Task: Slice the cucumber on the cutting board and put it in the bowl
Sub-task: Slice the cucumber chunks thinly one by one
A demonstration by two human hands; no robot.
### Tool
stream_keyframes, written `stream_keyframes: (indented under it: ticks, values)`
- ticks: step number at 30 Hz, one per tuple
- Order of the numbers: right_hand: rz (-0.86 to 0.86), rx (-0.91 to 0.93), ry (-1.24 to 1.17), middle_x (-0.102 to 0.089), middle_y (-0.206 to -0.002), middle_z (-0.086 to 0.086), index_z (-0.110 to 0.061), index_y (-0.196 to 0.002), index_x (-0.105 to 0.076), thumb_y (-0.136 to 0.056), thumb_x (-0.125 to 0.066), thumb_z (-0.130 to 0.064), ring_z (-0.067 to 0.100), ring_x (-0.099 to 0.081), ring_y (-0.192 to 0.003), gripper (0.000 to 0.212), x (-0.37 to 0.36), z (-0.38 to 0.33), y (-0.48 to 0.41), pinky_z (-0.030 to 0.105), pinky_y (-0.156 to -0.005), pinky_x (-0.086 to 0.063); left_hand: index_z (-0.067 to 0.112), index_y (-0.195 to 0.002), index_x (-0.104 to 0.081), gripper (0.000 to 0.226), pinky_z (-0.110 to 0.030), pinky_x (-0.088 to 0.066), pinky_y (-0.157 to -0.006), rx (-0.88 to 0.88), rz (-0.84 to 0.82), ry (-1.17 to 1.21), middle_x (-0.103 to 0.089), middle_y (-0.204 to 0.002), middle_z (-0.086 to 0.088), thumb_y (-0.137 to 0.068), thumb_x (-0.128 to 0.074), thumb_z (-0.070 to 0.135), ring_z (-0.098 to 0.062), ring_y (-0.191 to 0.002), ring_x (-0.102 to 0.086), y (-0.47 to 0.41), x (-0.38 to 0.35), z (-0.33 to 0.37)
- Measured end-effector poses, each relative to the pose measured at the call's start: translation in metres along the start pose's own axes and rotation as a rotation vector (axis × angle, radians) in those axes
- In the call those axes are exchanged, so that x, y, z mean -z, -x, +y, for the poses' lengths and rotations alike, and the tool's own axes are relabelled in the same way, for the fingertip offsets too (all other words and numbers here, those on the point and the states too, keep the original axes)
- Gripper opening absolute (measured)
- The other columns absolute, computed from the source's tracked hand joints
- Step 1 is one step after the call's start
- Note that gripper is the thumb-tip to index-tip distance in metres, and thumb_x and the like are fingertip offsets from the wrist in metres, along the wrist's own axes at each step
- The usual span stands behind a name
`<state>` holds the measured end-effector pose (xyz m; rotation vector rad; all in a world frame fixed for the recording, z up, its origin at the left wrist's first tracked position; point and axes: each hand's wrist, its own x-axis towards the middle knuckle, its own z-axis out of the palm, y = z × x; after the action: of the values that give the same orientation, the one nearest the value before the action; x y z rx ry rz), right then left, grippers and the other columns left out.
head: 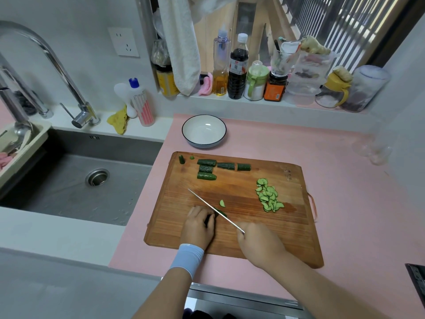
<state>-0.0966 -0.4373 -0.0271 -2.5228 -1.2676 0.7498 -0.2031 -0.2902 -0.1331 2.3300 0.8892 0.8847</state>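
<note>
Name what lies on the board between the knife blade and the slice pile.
Head view: one loose cucumber slice lies near the knife blade; otherwise bare cutting board.

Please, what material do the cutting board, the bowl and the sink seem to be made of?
Cutting board: wood, matte, visible grain in brown strips.
Bowl: probably glazed ceramic, glossy white with light reflections, dark rim.
Sink: likely brushed stainless steel, grey with dull sheen.
</note>
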Motion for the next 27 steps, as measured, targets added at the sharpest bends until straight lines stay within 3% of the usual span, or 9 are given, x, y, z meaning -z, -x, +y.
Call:
stream_keyframes:
  ticks: [4,8,11,15,19,24,27]
  values:
    - [0.012,0.001,-0.007,-0.054,-0.073,-0.005,-0.032,-0.083,-0.051,-0.097,-0.042,-0.023,0.025,-0.051,-0.073,0.019,0.001,-0.009,-0.006,0.03,-0.063,-0.039,0.01,-0.078,-0.066,0.016,-0.017,-0.039,-0.077,0.001,-0.003,-0.001,-0.059,-0.079,-0.001,-0.073,-0.074,-0.003,-0.016,-0.079,-0.051,0.001,0.001,0.001]
    - [0.031,0.012,-0.001,-0.056,-0.076,-0.003,-0.031,-0.102,-0.064,-0.098,-0.041,-0.024,0.024,-0.052,-0.074,0.024,-0.001,-0.008,-0.004,0.03,-0.063,-0.037,0.01,-0.074,-0.062,0.017,-0.016,-0.038,-0.076,0.007,-0.004,-0.016,-0.058,-0.076,-0.002,-0.073,-0.073,-0.003,-0.018,-0.076,-0.051,0.0,0.0,0.001]
    - [0.058,0.034,0.009,-0.068,-0.087,0.002,-0.036,-0.114,-0.064,-0.1,-0.041,-0.027,0.023,-0.051,-0.073,0.028,-0.004,-0.006,-0.001,0.031,-0.063,-0.037,0.009,-0.076,-0.063,0.014,-0.019,-0.04,-0.076,0.013,-0.013,-0.021,-0.058,-0.077,-0.002,-0.074,-0.072,-0.001,-0.02,-0.076,-0.053,0.001,-0.001,-0.001]
    - [0.071,0.05,0.01,-0.07,-0.09,0.001,-0.037,-0.12,-0.062,-0.101,-0.041,-0.03,0.026,-0.058,-0.079,0.029,-0.003,-0.001,0.008,0.032,-0.064,-0.038,0.01,-0.077,-0.065,0.012,-0.02,-0.041,-0.076,0.02,-0.016,-0.025,-0.06,-0.078,-0.002,-0.075,-0.072,0.0,-0.02,-0.077,-0.054,0.001,-0.001,-0.001]
    - [0.057,0.043,0.031,-0.059,-0.076,-0.004,-0.031,-0.116,-0.064,-0.102,-0.04,-0.031,0.023,-0.055,-0.073,0.028,0.0,0.003,0.015,0.033,-0.063,-0.039,0.01,-0.078,-0.066,0.014,-0.018,-0.04,-0.077,0.032,-0.016,-0.021,-0.062,-0.079,-0.002,-0.074,-0.073,-0.001,-0.019,-0.079,-0.054,0.002,-0.001,-0.001]
    - [0.037,0.014,0.026,-0.07,-0.085,-0.002,-0.032,-0.121,-0.063,-0.101,-0.04,-0.03,0.023,-0.06,-0.076,0.031,0.001,0.005,0.015,0.033,-0.068,-0.049,0.01,-0.078,-0.067,0.014,-0.017,-0.04,-0.078,0.022,-0.008,-0.018,-0.062,-0.079,-0.002,-0.073,-0.075,-0.001,-0.019,-0.079,-0.054,0.001,-0.001,-0.001]
    - [0.007,-0.01,0.002,-0.066,-0.078,-0.003,-0.028,-0.103,-0.065,-0.1,-0.04,-0.029,0.023,-0.06,-0.073,0.025,0.001,0.003,0.011,0.033,-0.064,-0.047,0.011,-0.076,-0.066,0.016,-0.015,-0.039,-0.077,0.024,-0.004,-0.006,-0.061,-0.077,-0.001,-0.073,-0.075,-0.002,-0.017,-0.078,-0.053,0.001,0.0,-0.001]
